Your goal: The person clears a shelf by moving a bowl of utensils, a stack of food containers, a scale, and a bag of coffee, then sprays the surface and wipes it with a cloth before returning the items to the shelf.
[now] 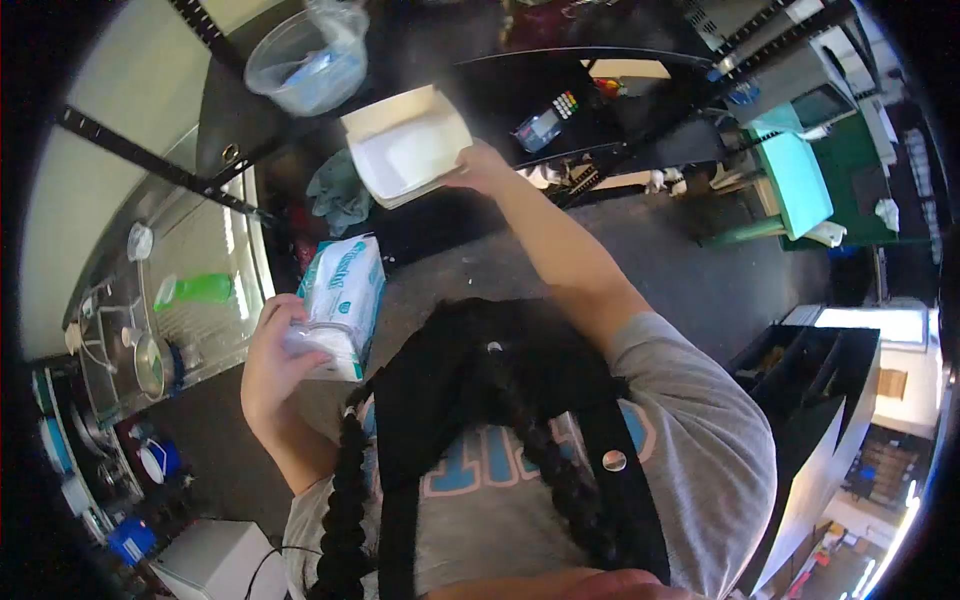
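Note:
My right hand (480,168) reaches forward and grips the near right edge of a cardboard food tray (408,150), which is white inside with tan upright sides. Nothing shows inside the tray. Lower left, my left hand (278,350) closes around the near end of a plastic-wrapped pack of paper napkins (345,290), white with teal print. Clear plastic and a white stack show between its fingers and thumb. The pack's far end lies toward the dark counter, near a crumpled grey-green cloth (343,192).
A clear plastic tub (305,68) and a card reader (545,125) sit on the black counter (480,85). A metal sink (215,240) with a green bottle (195,290) is at left. Black shelf posts (130,150) cross the upper left. A turquoise-topped stand (795,180) is at right.

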`<action>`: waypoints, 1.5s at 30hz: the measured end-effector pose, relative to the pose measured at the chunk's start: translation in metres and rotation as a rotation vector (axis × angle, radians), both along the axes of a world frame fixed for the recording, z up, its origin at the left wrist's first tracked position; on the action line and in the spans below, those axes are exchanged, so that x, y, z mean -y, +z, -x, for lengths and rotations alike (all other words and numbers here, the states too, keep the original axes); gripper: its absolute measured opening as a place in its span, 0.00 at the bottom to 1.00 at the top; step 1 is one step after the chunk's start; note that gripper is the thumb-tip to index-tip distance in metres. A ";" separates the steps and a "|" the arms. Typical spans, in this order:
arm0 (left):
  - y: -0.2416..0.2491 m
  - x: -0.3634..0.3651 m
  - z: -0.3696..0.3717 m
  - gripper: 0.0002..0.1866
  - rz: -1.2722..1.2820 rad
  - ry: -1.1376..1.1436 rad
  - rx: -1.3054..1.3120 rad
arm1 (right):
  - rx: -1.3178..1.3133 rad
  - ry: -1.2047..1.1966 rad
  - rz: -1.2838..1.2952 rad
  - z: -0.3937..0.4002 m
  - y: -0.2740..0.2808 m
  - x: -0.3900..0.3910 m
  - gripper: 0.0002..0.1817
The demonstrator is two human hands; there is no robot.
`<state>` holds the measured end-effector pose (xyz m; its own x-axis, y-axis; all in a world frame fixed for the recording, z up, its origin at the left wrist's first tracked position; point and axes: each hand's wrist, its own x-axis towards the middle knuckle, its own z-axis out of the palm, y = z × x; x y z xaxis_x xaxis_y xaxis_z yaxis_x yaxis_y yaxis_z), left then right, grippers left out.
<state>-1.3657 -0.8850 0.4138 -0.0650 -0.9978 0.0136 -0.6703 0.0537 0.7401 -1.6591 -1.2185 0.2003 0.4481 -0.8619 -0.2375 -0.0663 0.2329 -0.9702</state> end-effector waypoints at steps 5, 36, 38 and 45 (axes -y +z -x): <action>-0.010 0.003 -0.003 0.32 0.032 -0.026 -0.002 | 0.249 -0.240 -0.373 -0.030 0.005 -0.018 0.26; -0.054 0.158 0.412 0.29 -0.011 -0.466 0.127 | -0.271 -0.761 -0.384 0.610 -0.109 -0.292 0.22; -0.073 0.187 0.460 0.29 -0.079 -0.513 0.148 | -0.167 -0.939 -0.405 0.641 -0.146 -0.305 0.23; -0.193 0.321 0.618 0.31 0.040 -0.531 0.071 | -0.187 -1.078 -0.408 0.676 -0.187 -0.304 0.18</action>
<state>-1.9839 -1.2062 0.2206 -0.5630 -0.8260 0.0275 -0.5918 0.4262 0.6842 -2.3355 -0.9141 0.0129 -0.5404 -0.6190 -0.5699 0.2220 0.5484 -0.8062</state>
